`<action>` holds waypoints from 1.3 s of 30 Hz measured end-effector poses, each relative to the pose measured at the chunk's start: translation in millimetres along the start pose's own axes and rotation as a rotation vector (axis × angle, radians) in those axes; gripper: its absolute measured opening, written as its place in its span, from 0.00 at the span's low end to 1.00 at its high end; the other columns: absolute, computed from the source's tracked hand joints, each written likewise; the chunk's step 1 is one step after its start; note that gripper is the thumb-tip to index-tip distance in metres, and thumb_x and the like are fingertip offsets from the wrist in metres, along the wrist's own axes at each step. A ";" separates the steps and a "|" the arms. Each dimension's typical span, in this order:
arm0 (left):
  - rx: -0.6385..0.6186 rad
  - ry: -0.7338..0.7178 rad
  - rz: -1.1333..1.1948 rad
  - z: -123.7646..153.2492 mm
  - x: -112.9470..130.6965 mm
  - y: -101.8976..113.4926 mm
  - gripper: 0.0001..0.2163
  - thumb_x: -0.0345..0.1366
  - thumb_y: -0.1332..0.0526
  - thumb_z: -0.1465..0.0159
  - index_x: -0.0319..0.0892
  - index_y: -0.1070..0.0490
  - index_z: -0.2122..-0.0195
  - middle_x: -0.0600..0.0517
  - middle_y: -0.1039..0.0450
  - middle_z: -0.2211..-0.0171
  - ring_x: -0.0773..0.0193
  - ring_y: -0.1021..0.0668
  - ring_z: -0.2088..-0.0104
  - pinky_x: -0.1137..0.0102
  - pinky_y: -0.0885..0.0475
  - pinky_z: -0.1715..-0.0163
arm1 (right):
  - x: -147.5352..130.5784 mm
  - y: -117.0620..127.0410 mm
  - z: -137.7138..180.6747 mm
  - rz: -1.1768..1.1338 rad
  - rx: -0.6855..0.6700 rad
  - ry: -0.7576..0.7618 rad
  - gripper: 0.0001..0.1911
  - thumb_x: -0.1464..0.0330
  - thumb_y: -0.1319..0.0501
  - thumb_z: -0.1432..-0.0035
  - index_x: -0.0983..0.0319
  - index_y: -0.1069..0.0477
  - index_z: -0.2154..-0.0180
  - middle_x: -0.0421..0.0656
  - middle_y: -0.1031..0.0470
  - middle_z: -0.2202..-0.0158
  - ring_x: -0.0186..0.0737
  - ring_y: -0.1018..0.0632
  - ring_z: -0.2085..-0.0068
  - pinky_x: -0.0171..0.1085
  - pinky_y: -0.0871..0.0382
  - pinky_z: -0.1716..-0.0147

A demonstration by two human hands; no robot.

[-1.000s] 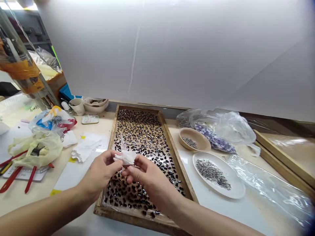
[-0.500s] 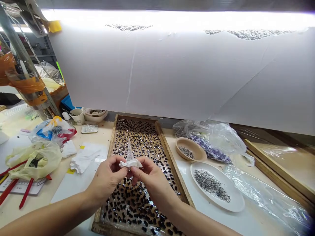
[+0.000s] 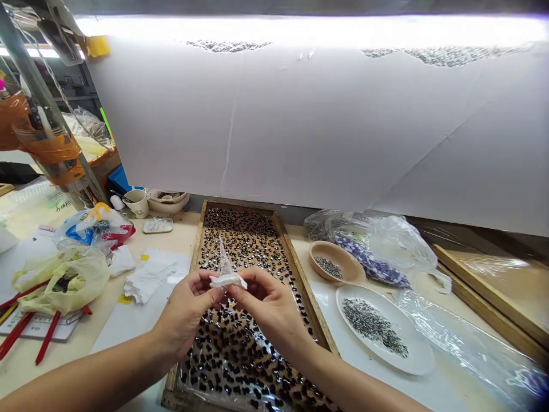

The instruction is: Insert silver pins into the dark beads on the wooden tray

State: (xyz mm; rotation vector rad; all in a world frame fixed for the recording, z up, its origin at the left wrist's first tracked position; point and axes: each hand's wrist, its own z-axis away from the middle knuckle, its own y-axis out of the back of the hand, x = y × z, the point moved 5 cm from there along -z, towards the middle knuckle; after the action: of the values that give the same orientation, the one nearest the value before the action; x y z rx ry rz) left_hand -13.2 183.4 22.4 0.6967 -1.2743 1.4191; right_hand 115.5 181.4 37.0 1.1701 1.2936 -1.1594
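Between my two hands is a crumpled white tissue (image 3: 227,280), with a clear pointed plastic cone (image 3: 225,260) standing up out of it. My left hand (image 3: 186,306) pinches the tissue's left side, while the thumb and fingers of my right hand (image 3: 268,300) close on its right side. Just below them lies a long wooden-framed tray (image 3: 315,306). Many small glossy black pieces (image 3: 223,357) are spread over its brown base, under what looks like clear film near the front. My hands hide part of the tray's middle.
Right of the tray are a tan bowl (image 3: 354,266) and a white plate (image 3: 418,352), both with small dark pieces, plus plastic bags (image 3: 398,246). At left lie white tissues (image 3: 148,277), a yellowish bag (image 3: 86,274) and red pens (image 3: 47,337). A white panel (image 3: 300,131) stands behind.
The cone has tilted slightly to the left and the tissue has turned a little between my fingers. Both hands keep their hold, and the view has shifted slightly.
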 end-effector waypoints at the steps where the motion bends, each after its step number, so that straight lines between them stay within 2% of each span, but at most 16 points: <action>1: 0.003 0.007 0.009 -0.5 0.5 -0.2 0.14 0.37 0.31 0.50 0.38 0.31 0.66 0.52 0.28 0.69 0.69 0.29 0.68 0.72 0.36 0.66 | -0.6 0.7 -0.4 0.007 0.003 0.002 0.11 0.61 0.34 0.53 0.62 0.30 0.71 0.37 0.30 0.76 0.31 0.31 0.75 0.33 0.37 0.74; 4: 0.020 -0.006 0.031 -2.6 2.5 1.1 0.14 0.36 0.31 0.51 0.39 0.32 0.67 0.54 0.28 0.70 0.70 0.28 0.69 0.73 0.36 0.67 | -0.2 1.7 -1.9 -0.019 -0.020 -0.005 0.11 0.61 0.35 0.51 0.62 0.30 0.71 0.38 0.29 0.76 0.31 0.30 0.75 0.33 0.36 0.75; 8: -0.010 -0.076 0.004 -4.6 4.8 5.4 0.10 0.35 0.31 0.50 0.40 0.31 0.70 0.54 0.27 0.71 0.67 0.26 0.67 0.70 0.34 0.63 | 5.8 2.4 -3.6 -0.115 -0.056 -0.048 0.11 0.60 0.35 0.51 0.62 0.29 0.70 0.39 0.28 0.75 0.31 0.30 0.75 0.32 0.34 0.75; 13: -0.065 -0.132 -0.088 -3.5 6.3 9.0 0.07 0.37 0.36 0.45 0.40 0.28 0.67 0.54 0.27 0.71 0.69 0.28 0.69 0.71 0.34 0.64 | 12.9 2.2 -3.9 -0.182 -0.109 -0.081 0.11 0.60 0.34 0.51 0.62 0.28 0.70 0.40 0.26 0.75 0.33 0.28 0.73 0.32 0.34 0.75; 17: 0.026 -0.113 -0.059 -3.8 9.4 10.7 0.07 0.36 0.34 0.48 0.40 0.31 0.72 0.58 0.31 0.77 0.73 0.30 0.75 0.75 0.36 0.73 | 12.1 3.2 -3.0 -0.124 -0.122 -0.074 0.11 0.60 0.34 0.52 0.62 0.27 0.70 0.40 0.27 0.75 0.33 0.29 0.73 0.33 0.36 0.74; 21: 0.057 -0.101 -0.108 -7.3 13.5 12.8 0.08 0.36 0.33 0.51 0.40 0.31 0.76 0.57 0.32 0.82 0.71 0.30 0.80 0.74 0.37 0.79 | 4.4 2.0 -1.7 0.001 -0.083 0.024 0.12 0.59 0.34 0.53 0.61 0.27 0.73 0.40 0.30 0.75 0.33 0.32 0.74 0.34 0.38 0.75; 24: 0.078 -0.165 -0.283 -6.6 18.4 17.1 0.06 0.36 0.35 0.48 0.40 0.26 0.72 0.53 0.26 0.77 0.67 0.26 0.76 0.71 0.32 0.74 | -2.8 -1.3 -0.5 0.118 -0.051 0.120 0.12 0.59 0.34 0.53 0.61 0.27 0.74 0.41 0.31 0.74 0.34 0.32 0.72 0.34 0.38 0.74; 27: 0.055 -0.256 -0.380 -0.9 22.9 16.8 0.06 0.35 0.37 0.45 0.41 0.24 0.67 0.51 0.23 0.69 0.63 0.24 0.67 0.70 0.30 0.65 | -7.6 -4.1 -0.8 0.187 -0.046 0.167 0.11 0.60 0.35 0.51 0.62 0.28 0.74 0.41 0.32 0.74 0.34 0.32 0.72 0.34 0.38 0.74; 29: 0.002 -0.266 -0.350 2.6 23.4 13.5 0.08 0.34 0.36 0.46 0.42 0.24 0.64 0.50 0.23 0.65 0.62 0.23 0.63 0.69 0.30 0.60 | -11.2 -4.0 -1.9 0.194 -0.044 0.196 0.10 0.61 0.36 0.49 0.61 0.28 0.73 0.40 0.32 0.74 0.34 0.32 0.72 0.34 0.38 0.74; 31: -0.043 -0.212 -0.257 3.4 21.3 10.4 0.11 0.33 0.34 0.48 0.42 0.25 0.63 0.50 0.23 0.64 0.62 0.23 0.62 0.68 0.30 0.59 | -15.3 -3.6 -2.9 0.202 -0.055 0.231 0.08 0.63 0.37 0.48 0.61 0.28 0.72 0.40 0.32 0.74 0.34 0.32 0.72 0.34 0.38 0.74; 36: 0.008 -0.053 0.018 -3.4 13.2 10.5 0.11 0.34 0.29 0.55 0.40 0.26 0.70 0.54 0.25 0.74 0.68 0.26 0.71 0.71 0.32 0.66 | -25.0 -6.4 -2.3 0.359 -0.122 0.369 0.05 0.66 0.39 0.46 0.61 0.27 0.71 0.41 0.29 0.73 0.35 0.30 0.71 0.34 0.36 0.73; 39: -0.004 -0.007 0.087 -5.5 9.4 9.1 0.12 0.34 0.29 0.55 0.40 0.26 0.70 0.54 0.25 0.73 0.69 0.27 0.70 0.71 0.35 0.64 | -27.3 -6.6 -2.0 0.407 -0.126 0.438 0.04 0.69 0.40 0.45 0.60 0.26 0.69 0.42 0.28 0.71 0.35 0.29 0.70 0.35 0.34 0.72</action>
State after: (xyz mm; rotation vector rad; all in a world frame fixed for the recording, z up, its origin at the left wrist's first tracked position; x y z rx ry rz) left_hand -23.1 192.6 26.6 0.6509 -1.3263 1.4857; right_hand 109.6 181.8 64.6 1.5587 1.3393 -0.5334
